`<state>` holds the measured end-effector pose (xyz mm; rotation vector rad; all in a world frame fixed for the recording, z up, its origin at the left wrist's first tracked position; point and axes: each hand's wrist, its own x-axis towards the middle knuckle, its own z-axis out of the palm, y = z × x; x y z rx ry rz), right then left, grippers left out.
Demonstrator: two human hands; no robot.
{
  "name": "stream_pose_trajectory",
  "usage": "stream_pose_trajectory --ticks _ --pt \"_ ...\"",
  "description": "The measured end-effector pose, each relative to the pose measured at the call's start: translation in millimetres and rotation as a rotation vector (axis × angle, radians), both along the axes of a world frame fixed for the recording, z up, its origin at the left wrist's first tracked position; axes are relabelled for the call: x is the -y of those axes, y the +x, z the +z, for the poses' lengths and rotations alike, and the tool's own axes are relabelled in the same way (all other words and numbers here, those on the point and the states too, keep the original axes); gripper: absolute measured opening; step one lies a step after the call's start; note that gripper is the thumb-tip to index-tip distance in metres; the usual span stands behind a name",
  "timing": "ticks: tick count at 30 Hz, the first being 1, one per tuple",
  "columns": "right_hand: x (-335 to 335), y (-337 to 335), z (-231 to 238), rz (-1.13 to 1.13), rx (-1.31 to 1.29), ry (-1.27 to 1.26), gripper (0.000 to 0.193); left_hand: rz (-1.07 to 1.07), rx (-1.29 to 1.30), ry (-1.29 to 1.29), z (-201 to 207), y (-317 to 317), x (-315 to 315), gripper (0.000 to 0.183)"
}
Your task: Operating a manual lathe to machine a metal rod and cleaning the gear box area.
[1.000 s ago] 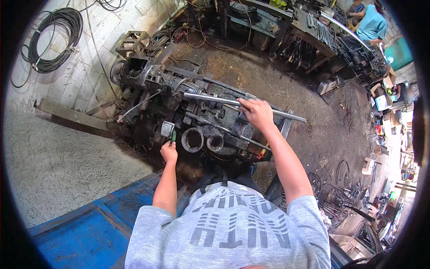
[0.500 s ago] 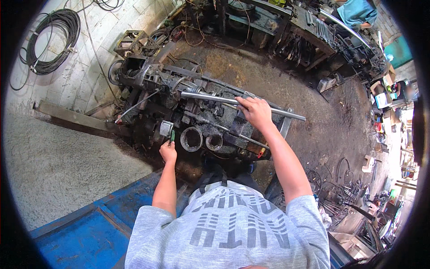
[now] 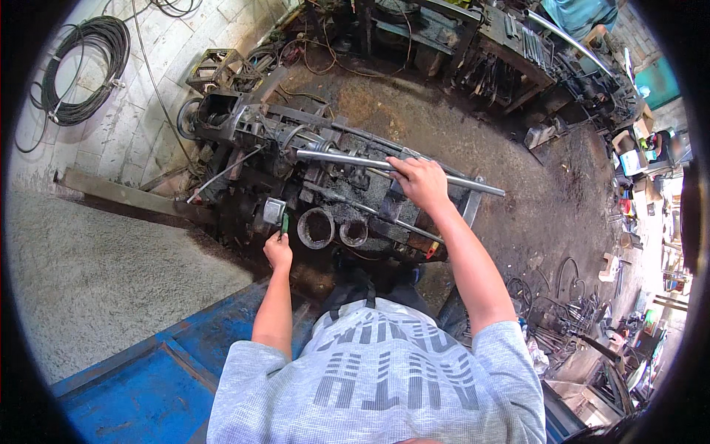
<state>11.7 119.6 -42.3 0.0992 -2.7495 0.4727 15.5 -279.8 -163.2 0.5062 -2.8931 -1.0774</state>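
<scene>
Site type: metal workshop. Indicators: a machine (image 3: 387,210) strewn with grey shavings (image 3: 376,189) lies below the right hand's fingers (image 3: 397,164). Far beyond the fingers stands a bench (image 3: 498,38) bearing metal bars (image 3: 530,46). Well to their right, scrap (image 3: 566,322) litters a stained floor (image 3: 547,214). Well to their left, a cable coil (image 3: 74,113) hangs on a block wall (image 3: 118,133).

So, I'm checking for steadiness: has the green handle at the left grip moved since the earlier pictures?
No: the green handle, in the left grip, shows no visible shift, staying just left of the larger metal ring.
</scene>
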Motion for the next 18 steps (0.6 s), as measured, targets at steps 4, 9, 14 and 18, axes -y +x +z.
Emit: stream_pose_trajectory --ticks 4,9,14,18 --pt "1.4 -0.2 2.1 0.011 -0.012 -0.009 0.028 -0.001 -0.055 0.007 -4.5 0.7 3.7 0.022" --pt "1.2 -1.1 2.8 0.008 0.030 0.013 0.029 -0.021 -0.015 -0.015 0.9 -0.4 -1.7 0.021" --pt "2.8 -0.9 5.2 0.001 0.046 0.010 0.030 0.011 -0.020 0.012 -10.6 -0.3 4.7 0.023" --pt "1.8 -1.1 3.3 0.011 -0.004 -0.012 0.029 0.008 0.008 -0.032 -19.6 -0.6 12.7 0.027"
